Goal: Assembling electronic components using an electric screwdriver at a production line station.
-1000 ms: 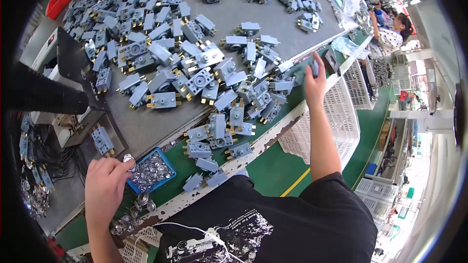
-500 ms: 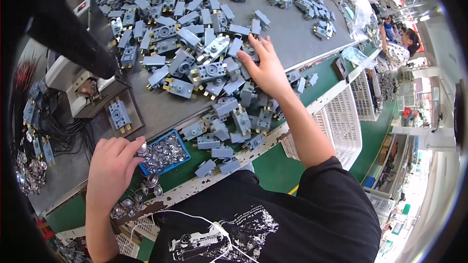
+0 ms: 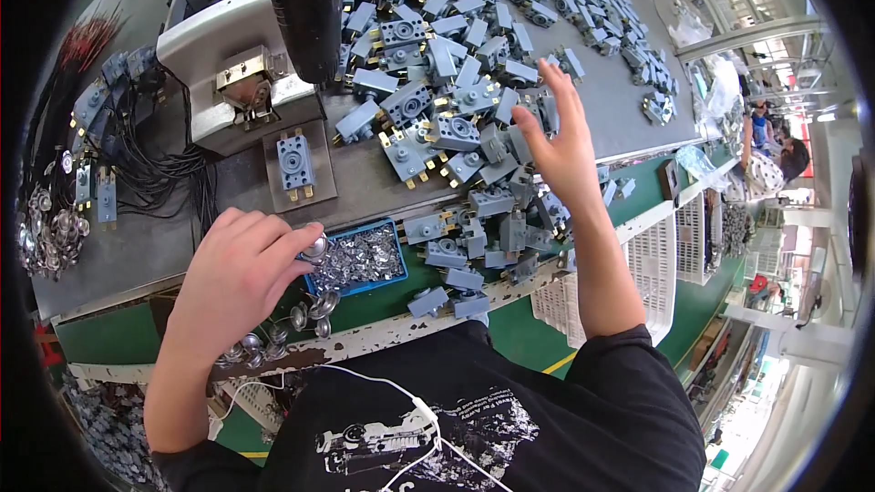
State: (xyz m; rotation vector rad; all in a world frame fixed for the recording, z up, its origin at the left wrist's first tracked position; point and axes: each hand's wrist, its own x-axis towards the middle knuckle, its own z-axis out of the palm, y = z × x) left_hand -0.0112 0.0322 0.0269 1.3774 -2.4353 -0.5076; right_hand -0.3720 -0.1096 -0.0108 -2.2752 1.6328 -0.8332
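Pinched between the thumb and fingers of my left hand [image 3: 239, 269] is a small round metal cap [image 3: 315, 248], over the left edge of a blue tray [image 3: 403, 255] of small shiny metal pieces. Above that hand, a grey block with gold terminals [image 3: 294, 164] lies flat on the machine's square metal plate [image 3: 321, 187]. My right hand [image 3: 567, 150] is open, thumb and fingers apart, at the right side of a large pile of similar grey blocks [image 3: 456, 132]. Nothing shows in its grasp.
A pale press-like machine [image 3: 223, 64] stands behind the plate, with a thick black tube [image 3: 305, 18] in front of it. Black wires [image 3: 178, 173] and hanging metal caps [image 3: 55, 237] are at left. White plastic crates [image 3: 652, 260] stand at right. Another person [image 3: 770, 169] sits far right.
The whole view has shifted, so the machine and pile appear farther right. My left hand still pinches the metal cap near the tray. My right hand remains open beside the pile.
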